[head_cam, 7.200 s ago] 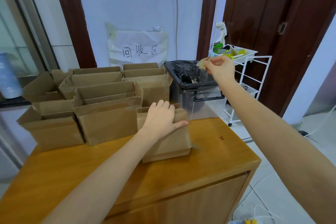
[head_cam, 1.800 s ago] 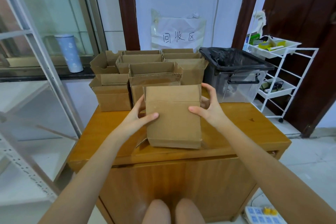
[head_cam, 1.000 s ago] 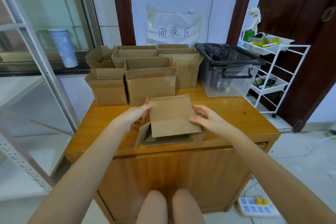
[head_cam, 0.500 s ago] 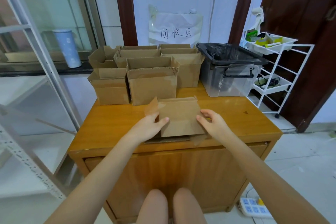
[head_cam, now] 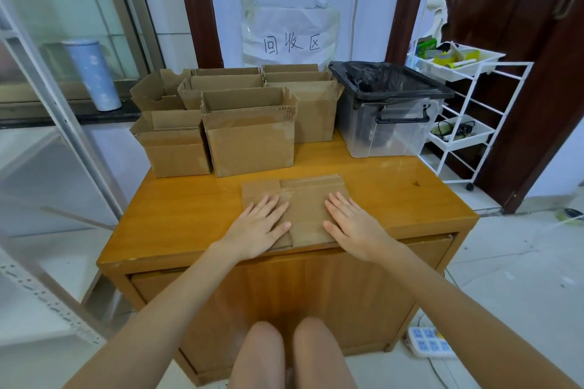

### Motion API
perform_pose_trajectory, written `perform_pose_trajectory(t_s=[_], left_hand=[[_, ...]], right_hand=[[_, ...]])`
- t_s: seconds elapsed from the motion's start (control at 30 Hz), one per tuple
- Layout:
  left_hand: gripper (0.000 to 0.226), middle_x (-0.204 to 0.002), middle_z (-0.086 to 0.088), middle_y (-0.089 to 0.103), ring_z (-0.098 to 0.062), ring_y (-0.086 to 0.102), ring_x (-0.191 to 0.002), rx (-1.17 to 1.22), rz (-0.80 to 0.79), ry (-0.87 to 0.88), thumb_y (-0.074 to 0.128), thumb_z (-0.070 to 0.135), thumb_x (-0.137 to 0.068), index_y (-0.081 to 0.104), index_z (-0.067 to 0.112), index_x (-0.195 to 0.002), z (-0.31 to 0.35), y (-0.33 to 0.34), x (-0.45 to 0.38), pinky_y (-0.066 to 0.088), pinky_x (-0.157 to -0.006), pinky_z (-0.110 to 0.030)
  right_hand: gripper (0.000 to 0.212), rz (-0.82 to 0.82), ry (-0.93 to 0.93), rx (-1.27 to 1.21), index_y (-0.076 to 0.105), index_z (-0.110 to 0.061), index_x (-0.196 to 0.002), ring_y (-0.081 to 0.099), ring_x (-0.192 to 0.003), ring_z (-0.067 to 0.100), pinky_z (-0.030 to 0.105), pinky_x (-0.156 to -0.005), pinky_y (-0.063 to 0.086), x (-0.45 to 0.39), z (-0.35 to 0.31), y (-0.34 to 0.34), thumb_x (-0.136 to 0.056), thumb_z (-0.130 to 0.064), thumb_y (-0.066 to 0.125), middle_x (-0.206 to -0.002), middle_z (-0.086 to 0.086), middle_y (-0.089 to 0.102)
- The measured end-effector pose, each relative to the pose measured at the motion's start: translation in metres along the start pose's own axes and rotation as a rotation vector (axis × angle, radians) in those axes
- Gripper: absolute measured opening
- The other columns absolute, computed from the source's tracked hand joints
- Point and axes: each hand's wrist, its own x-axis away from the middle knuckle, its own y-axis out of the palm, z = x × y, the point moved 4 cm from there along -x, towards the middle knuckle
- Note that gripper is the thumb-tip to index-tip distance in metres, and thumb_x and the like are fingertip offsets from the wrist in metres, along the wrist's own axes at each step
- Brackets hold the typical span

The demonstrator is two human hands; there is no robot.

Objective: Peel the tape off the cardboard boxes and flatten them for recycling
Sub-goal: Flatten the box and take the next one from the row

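Left hand (head_cam: 259,227), right hand (head_cam: 350,226) flat (fingers straight)

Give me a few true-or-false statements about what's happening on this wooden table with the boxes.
1. Both hands press flat on a flattened box. True.
2. The left hand grips a strip of tape. False: its fingers lie straight on the cardboard.
3. Open boxes stand at the table's far side. True.
4. The clear bin is lined with a white bag. False: the bag is black.
5. The right hand reaches toward the bin. False: it rests on the flattened box.
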Motion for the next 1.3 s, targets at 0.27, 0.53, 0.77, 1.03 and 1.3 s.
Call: perform_pose_trajectory(t_s=[0.27,0.53,0.77,1.03,1.3], left_hand=[[0.067,-0.161,0.006,0.000,-0.010,-0.007,-0.147,-0.060,0.035,0.004,0.016,0.060,-0.096,0.010,0.027,-0.154,-0.003,0.008,-0.007,-0.006,-0.119,-0.034],[0.058,-0.161,0.006,0.005,-0.010,-0.003,-0.147,-0.041,0.077,0.029,0.027,0.050,-0.101,0.015,0.027,-0.153,-0.003,0.006,-0.012,-0.006,-0.119,-0.033],[0.063,-0.161,0.004,-0.003,-0.009,-0.009,-0.147,-0.092,0.050,-0.018,0.013,0.056,-0.099,0.005,0.026,-0.154,-0.010,0.007,-0.017,-0.005,-0.120,-0.034],[0.080,-0.147,-0.015,0.038,-0.032,0.030,-0.138,-0.272,0.211,-0.474,0.013,0.069,-0.092,0.032,0.014,-0.148,-0.024,-0.003,-0.010,0.024,-0.112,-0.041],[0.064,-0.124,-0.016,0.048,-0.031,0.045,-0.117,-0.152,0.177,-0.517,0.044,0.063,-0.091,0.054,0.005,-0.117,-0.014,-0.019,-0.024,0.041,-0.093,-0.036]], right_hand=[[0.062,-0.114,0.053,0.030,0.011,-0.013,-0.153,0.001,-0.148,0.014,0.030,-0.119,0.002,-0.005,0.000,0.000,-0.103,-0.046,0.023,-0.161,0.002,0.003],[0.063,-0.049,-0.032,0.049,0.017,-0.014,-0.152,0.005,-0.148,0.016,0.035,-0.120,0.010,-0.034,-0.015,-0.011,-0.101,-0.049,0.027,-0.161,0.003,0.010],[0.063,-0.084,-0.004,-0.003,0.007,-0.019,-0.154,-0.006,-0.147,0.010,0.031,-0.120,-0.003,-0.034,-0.009,0.005,-0.101,-0.052,0.020,-0.161,-0.002,-0.002],[0.065,-0.066,0.079,-0.006,0.014,-0.020,-0.153,0.006,-0.147,0.011,0.032,-0.117,0.009,-0.024,0.008,-0.004,-0.099,-0.055,0.025,-0.161,-0.004,0.007],[0.089,0.035,0.330,-0.140,0.036,-0.012,-0.142,0.027,-0.137,0.027,0.040,-0.110,0.031,-0.022,0.028,-0.011,-0.078,-0.072,0.053,-0.151,0.008,0.030]])
